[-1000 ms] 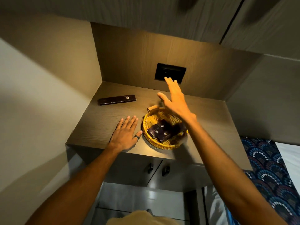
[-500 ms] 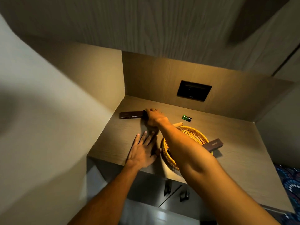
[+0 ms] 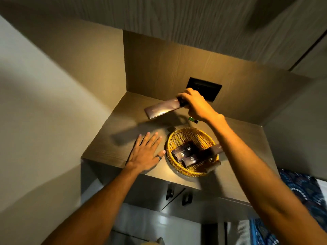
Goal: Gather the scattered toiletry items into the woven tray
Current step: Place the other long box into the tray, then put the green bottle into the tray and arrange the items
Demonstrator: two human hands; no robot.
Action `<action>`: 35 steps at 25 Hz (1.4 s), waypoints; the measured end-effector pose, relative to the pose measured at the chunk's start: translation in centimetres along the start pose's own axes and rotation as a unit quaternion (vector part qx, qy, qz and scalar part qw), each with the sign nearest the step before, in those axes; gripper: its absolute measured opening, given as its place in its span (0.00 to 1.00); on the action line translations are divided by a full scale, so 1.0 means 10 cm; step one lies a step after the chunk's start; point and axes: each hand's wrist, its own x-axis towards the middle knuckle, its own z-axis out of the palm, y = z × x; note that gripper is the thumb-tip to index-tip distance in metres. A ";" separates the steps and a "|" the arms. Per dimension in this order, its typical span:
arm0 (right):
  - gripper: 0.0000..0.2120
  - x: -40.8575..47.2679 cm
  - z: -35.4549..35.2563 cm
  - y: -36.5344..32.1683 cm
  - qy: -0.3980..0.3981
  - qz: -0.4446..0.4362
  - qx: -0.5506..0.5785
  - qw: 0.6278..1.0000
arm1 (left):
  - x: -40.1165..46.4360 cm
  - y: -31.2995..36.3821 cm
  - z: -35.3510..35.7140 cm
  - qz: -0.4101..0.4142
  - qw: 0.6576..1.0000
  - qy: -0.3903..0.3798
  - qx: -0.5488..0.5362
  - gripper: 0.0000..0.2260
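Right hand [image 3: 194,105] grips long dark box [image 3: 161,109] by one end – label blurred; left hand [image 3: 146,152] flat, fingers spread

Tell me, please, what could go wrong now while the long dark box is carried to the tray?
The right hand grips the long dark box only at one end, so it may tip or slip. The woven tray already holds several boxes, one overhanging its rim, so the long one might not settle.

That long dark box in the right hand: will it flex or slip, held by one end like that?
The long dark box probably stays stiff: it juts straight from the right hand without sagging. Likely light, since an end pinch holds it. Its glossy face may be slippery.
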 end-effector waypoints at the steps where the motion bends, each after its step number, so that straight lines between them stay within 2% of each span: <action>1: 0.36 -0.21 -0.08 0.18 -0.001 0.000 0.011 1.000 | 0.00 0.00 0.00 0.003 1.000 0.001 0.004 0.33; 4: 0.35 -0.84 -0.11 0.57 -0.048 0.052 0.020 0.997 | 0.00 0.01 0.03 0.013 1.000 -0.006 -0.004 0.33; 7: 0.32 -1.11 0.05 0.69 -0.091 0.099 0.031 0.990 | 0.00 0.01 0.04 0.008 1.000 -0.005 -0.006 0.33; 16: 0.32 -1.05 0.40 0.62 -0.111 0.114 0.025 0.987 | 0.02 -0.02 0.08 0.002 1.000 -0.007 -0.009 0.33; 19: 0.35 -1.04 0.43 0.65 -0.137 0.123 0.042 0.982 | 0.02 -0.02 0.07 0.004 1.000 -0.006 -0.009 0.33; 21: 0.35 -1.03 0.40 0.68 -0.121 0.131 0.097 0.979 | 0.03 -0.02 0.07 0.006 1.000 -0.003 -0.009 0.33; 23: 0.33 -0.94 0.35 0.66 -0.062 0.149 0.141 0.977 | 0.02 -0.02 0.07 0.005 1.000 0.000 -0.011 0.33; 25: 0.32 -0.72 0.31 0.57 -0.033 0.184 0.112 0.976 | 0.01 -0.02 0.07 0.005 1.000 -0.002 -0.009 0.33; 26: 0.31 -0.58 0.31 0.51 -0.049 0.201 0.083 0.975 | 0.00 -0.01 0.07 0.005 1.000 -0.003 -0.008 0.33; 29: 0.26 -0.22 0.32 0.30 -0.153 0.249 0.031 0.956 | 0.01 -0.02 0.07 0.004 1.000 0.002 -0.015 0.33; 32: 0.21 -0.06 0.43 0.20 -0.208 0.295 -0.004 0.932 | 0.01 0.00 0.05 0.003 1.000 0.002 -0.021 0.33; 35: 0.20 -0.03 0.49 0.22 -0.177 0.318 -0.007 0.931 | 0.01 0.00 0.03 0.001 1.000 0.004 -0.029 0.33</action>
